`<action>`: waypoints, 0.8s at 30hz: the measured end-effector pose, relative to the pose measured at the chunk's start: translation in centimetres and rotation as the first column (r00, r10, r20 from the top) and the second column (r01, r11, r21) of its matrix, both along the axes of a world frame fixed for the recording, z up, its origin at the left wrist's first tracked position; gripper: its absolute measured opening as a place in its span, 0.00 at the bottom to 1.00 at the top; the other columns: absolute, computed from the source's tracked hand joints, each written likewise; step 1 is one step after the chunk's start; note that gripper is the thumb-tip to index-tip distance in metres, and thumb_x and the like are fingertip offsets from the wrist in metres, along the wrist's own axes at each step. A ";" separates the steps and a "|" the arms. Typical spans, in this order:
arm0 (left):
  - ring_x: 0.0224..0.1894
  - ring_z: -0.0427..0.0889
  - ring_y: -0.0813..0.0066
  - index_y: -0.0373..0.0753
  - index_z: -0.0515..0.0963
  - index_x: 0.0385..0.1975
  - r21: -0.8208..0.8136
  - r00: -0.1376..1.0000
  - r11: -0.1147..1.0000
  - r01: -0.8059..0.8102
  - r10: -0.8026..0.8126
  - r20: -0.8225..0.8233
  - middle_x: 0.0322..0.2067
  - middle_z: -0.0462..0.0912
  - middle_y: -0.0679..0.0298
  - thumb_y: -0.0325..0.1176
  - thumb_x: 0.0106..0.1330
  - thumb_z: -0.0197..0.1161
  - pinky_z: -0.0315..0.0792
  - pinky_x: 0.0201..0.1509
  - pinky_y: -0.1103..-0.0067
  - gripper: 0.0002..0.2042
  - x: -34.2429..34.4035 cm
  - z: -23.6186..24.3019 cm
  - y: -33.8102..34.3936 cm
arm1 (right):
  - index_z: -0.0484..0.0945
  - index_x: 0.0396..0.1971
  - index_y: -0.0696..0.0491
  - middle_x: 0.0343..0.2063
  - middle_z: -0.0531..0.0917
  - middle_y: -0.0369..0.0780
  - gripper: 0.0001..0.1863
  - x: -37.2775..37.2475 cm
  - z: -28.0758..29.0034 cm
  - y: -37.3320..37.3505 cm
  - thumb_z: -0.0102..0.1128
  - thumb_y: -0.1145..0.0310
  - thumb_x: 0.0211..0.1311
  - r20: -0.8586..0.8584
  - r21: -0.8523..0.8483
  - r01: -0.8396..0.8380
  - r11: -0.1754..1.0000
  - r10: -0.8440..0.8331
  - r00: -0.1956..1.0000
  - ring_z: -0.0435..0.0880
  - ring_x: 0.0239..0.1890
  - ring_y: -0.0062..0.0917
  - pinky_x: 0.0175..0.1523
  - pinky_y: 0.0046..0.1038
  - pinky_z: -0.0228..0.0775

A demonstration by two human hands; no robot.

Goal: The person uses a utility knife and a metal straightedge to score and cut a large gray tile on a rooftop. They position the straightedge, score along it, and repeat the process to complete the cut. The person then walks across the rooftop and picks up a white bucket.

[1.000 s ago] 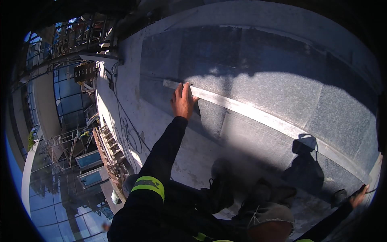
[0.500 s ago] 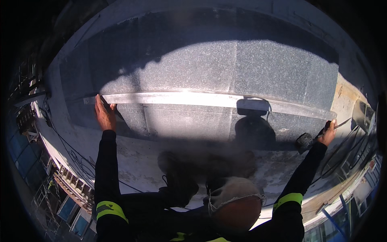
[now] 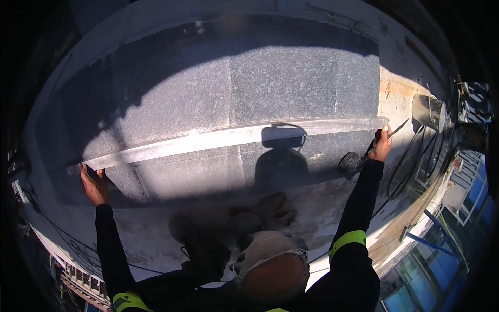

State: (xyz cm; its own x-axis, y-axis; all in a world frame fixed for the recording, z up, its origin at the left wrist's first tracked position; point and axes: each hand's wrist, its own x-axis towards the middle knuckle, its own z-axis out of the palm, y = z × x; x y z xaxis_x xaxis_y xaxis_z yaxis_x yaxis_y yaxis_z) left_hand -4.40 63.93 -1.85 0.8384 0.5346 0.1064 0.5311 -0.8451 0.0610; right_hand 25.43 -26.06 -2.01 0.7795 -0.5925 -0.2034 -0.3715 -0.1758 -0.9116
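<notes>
Metal bar [image 3: 208, 143] is laid across grey speckled slab [image 3: 291, 78]; what's left doesn't show.
Long axis runs left-right, roughly along slab's near edge, right end at right edge. Left hand [image 3: 93, 187]: thumb, fingers apart; right hand [image 3: 382, 147]: fingers curled; can't tell if either clamps.

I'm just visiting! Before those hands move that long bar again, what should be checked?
1. Left hand at the left end of the bar: ok.
2. Right hand at the right end: ok.
3. Firm grip at both ends: cannot tell.
4. Bar flush against the grey slabs: cannot tell from above.
5. Bar free of shadow: not ok, a dark shadow falls across it.
6. Bar apart from the round container: ok.
</notes>
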 end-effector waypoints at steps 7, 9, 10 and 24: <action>0.73 0.67 0.45 0.35 0.67 0.67 0.048 0.999 0.998 0.042 -0.043 0.017 0.72 0.67 0.46 0.38 0.70 0.70 0.63 0.76 0.61 0.30 -0.5 -0.5 0.1 | 0.75 0.62 0.51 0.35 0.82 0.32 0.23 0.3 -0.6 -0.1 0.62 0.55 0.75 -0.023 -0.002 0.008 1.000 -0.008 1.000 0.70 0.24 0.10 0.23 0.16 0.53; 0.73 0.67 0.44 0.34 0.67 0.67 0.047 0.999 0.998 0.040 -0.040 0.015 0.72 0.67 0.45 0.40 0.70 0.70 0.62 0.76 0.60 0.30 -0.9 0.0 0.3 | 0.76 0.62 0.51 0.36 0.82 0.32 0.23 0.5 -0.8 -0.4 0.62 0.55 0.75 -0.022 -0.013 0.008 1.000 -0.008 1.000 0.70 0.24 0.10 0.22 0.16 0.52; 0.73 0.66 0.44 0.34 0.67 0.67 0.023 1.000 0.999 0.024 -0.025 0.011 0.72 0.66 0.44 0.41 0.70 0.69 0.62 0.76 0.60 0.30 -0.3 0.1 -0.4 | 0.76 0.62 0.51 0.36 0.82 0.32 0.23 0.4 -0.8 -0.6 0.62 0.55 0.75 -0.026 -0.008 0.007 1.000 -0.008 1.000 0.70 0.24 0.10 0.22 0.16 0.51; 0.76 0.61 0.41 0.35 0.63 0.69 -0.050 1.000 0.999 -0.018 0.018 0.008 0.74 0.61 0.42 0.50 0.71 0.67 0.60 0.78 0.58 0.35 0.6 1.9 -1.7 | 0.74 0.65 0.56 0.49 0.82 0.37 0.27 0.4 -3.5 -3.8 0.59 0.53 0.78 -0.038 0.135 0.001 0.991 0.004 0.999 0.80 0.52 0.23 0.58 0.27 0.72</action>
State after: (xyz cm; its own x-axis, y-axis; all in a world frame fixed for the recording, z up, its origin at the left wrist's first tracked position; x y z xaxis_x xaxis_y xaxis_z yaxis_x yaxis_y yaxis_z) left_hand -3.85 62.26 0.00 0.8276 0.5546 0.0864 0.5456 -0.8311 0.1078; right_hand 25.79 -29.82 -5.56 0.7705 -0.5565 -0.3108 -0.4062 -0.0529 -0.9123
